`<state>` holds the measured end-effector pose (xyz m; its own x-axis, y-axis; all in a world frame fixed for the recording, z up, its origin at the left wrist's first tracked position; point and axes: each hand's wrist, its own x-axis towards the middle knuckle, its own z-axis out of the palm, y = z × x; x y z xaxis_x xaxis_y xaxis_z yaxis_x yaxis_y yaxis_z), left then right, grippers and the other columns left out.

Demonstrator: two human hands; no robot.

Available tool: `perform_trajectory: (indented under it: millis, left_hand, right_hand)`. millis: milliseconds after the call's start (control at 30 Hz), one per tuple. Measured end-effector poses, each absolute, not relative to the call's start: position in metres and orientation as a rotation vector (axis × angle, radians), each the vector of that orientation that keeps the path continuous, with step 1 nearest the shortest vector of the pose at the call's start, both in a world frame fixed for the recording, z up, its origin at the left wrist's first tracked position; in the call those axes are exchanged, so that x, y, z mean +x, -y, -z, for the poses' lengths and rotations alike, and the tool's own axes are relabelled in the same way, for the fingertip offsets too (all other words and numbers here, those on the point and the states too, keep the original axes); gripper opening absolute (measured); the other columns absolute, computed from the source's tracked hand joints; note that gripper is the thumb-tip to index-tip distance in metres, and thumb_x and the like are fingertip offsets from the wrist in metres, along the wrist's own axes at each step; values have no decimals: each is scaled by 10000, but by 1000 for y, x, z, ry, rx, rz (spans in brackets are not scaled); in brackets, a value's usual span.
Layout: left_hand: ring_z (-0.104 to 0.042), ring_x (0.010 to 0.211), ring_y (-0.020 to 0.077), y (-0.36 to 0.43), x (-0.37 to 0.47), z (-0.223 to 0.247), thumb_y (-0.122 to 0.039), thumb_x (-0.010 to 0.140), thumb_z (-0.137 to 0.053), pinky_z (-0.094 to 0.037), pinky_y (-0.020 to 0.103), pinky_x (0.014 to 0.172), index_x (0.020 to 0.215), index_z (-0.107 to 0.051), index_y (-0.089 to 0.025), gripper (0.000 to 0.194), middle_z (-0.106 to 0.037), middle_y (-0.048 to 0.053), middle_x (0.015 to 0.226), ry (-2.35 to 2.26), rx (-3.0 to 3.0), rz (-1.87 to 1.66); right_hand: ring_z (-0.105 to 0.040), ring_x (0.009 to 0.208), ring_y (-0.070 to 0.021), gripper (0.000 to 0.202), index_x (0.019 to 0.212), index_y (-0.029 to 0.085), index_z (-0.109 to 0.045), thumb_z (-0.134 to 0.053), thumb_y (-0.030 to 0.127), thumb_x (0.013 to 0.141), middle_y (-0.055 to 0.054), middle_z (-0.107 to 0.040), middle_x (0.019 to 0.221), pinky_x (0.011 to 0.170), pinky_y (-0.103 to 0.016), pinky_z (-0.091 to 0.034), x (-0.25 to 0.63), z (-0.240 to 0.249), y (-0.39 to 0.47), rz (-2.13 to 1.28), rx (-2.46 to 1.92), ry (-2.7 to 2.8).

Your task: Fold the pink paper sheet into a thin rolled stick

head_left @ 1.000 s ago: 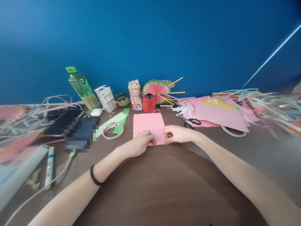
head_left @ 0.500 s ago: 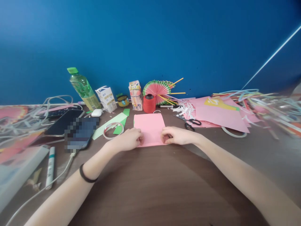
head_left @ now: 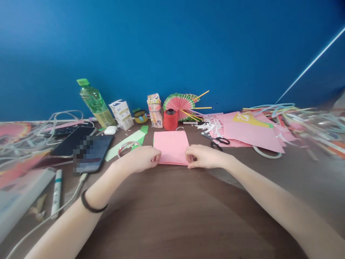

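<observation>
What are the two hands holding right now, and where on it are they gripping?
Both hold the pink paper sheet lying on the brown table: the left hand at its near left corner, the right hand at its near right corner.

One head-worn camera looks forward and down over the counter (head_left: pixel 172 216) from close above. It faces the blue wall (head_left: pixel 172 46) behind, with both forearms reaching in from below.

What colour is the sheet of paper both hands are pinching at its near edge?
Pink: the paper sheet, plain and unpatterned, shows best in the head view.
</observation>
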<state>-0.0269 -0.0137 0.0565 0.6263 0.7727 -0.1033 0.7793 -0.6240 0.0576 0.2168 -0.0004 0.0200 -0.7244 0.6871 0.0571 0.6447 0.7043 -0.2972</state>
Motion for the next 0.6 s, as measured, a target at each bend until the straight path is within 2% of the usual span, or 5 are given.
perform_trajectory:
  millis: [133, 233, 367, 500, 600]
  left_hand:
    - [-473, 665, 119, 16, -26, -64, -173, 765, -356, -293, 227, 582, 693, -506, -188, 167, -544, -12, 721, -1386, 2790, -41]
    - [-489, 697, 129, 13, -30, -66, -224, 811, -339, -317, 230, 598, 786, -525, -197, 189, -557, -2, 776, -1462, 2798, -229]
    - [-510, 790, 139, 9, -37, -73, -274, 847, -321, -364, 244, 718, 853, -529, -196, 223, -556, 17, 867, -1511, 2825, -627]
    - [-511, 851, 134, 19, -36, -89, -310, 835, -364, -386, 231, 768, 876, -545, -191, 221, -565, 16, 912, -1539, 2670, -1057]
    - [-523, 834, 141, 31, -33, -101, -350, 799, -410, -414, 238, 755, 867, -566, -184, 238, -587, 11, 910, -1584, 2395, -1200]
  right_hand:
    - [-484, 673, -131, 25, 720, 179, -528, -550, 172, 728, -5, -567, 739, 584, -224, -305, 217, -24, 2, -333, -1191, 2707]
    - [-491, 691, -136, 86, 777, 178, -543, -493, 124, 731, -15, -570, 759, 603, -231, -327, 219, -32, 3, -240, -1196, 2581]
    - [-488, 727, -133, 173, 871, 170, -552, -433, 107, 763, -37, -535, 836, 656, -242, -375, 222, -47, 7, -137, -980, 2323]
    - [-492, 774, -155, 175, 903, 191, -575, -441, 160, 795, -47, -528, 854, 682, -280, -402, 222, -63, 20, -140, -809, 2099]
    - [-505, 797, -166, 138, 885, 207, -589, -490, 243, 796, -41, -537, 851, 686, -294, -424, 222, -71, 30, -339, -764, 1936]
